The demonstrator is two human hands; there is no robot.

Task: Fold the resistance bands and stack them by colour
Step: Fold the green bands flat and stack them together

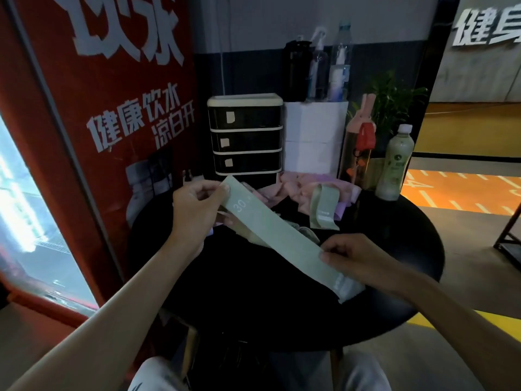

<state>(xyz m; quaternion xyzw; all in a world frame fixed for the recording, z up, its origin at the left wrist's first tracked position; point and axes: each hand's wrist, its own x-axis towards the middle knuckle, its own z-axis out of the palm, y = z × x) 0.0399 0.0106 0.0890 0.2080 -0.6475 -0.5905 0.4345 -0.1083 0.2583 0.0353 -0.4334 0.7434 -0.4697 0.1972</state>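
Left hand (194, 210), right hand (359, 262) pinch green band (282, 238); fingers beneath hidden.

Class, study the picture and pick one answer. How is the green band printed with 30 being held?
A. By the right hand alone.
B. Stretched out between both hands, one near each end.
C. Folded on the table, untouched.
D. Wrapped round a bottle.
B: the left hand pinches the green band beside its printed 30 and the right hand pinches it near the other end, so it spans between them.
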